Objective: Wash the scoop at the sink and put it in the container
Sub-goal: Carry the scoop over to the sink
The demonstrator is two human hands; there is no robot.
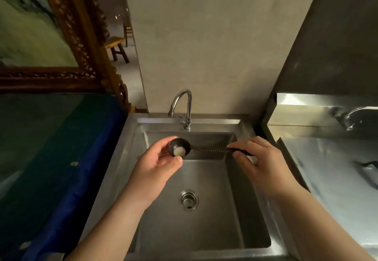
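The scoop (180,148) is held level over the sink (204,219), long axis running left to right, bowl leftward. The left hand (158,163) cups the dark rounded bowl, which shows a pale patch inside; the right hand (263,163) pinches the ribbed handle end. The faucet (184,105), polished and curved, stands just behind, no stream visible. Basin is brushed steel. No container is identifiable.

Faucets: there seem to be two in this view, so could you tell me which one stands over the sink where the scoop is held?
The curved chrome faucet at centre, behind the sink. The other faucet sits far right, over a separate steel counter.
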